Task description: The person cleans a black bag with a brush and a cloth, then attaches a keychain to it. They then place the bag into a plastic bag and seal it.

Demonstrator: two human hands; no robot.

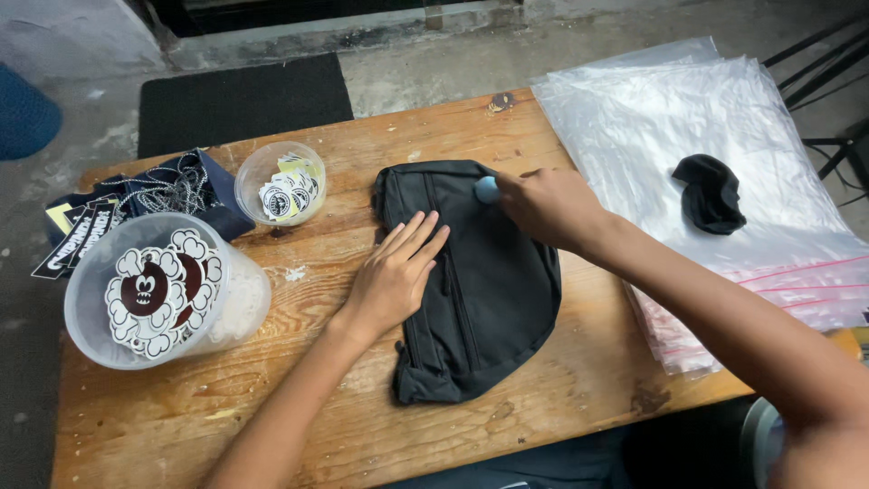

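Observation:
A black zippered fabric bag (pixel 493 299) lies flat in the middle of the wooden table (pixel 299 398). My left hand (pixel 396 272) rests palm down, fingers together, on the bag's left side and presses it flat. At the bag's upper edge, my right hand (pixel 548 206) is closed around a small light blue object (pixel 486 189); only its rounded tip shows, touching the fabric.
A stack of clear zip plastic bags (pixel 724 154) covers the table's right side, with a small black cloth piece (pixel 711 192) on top. At left stand a large tub of cloud-shaped stickers (pixel 154 290), a small cup of round stickers (pixel 282 186) and dark tags with strings (pixel 136 195).

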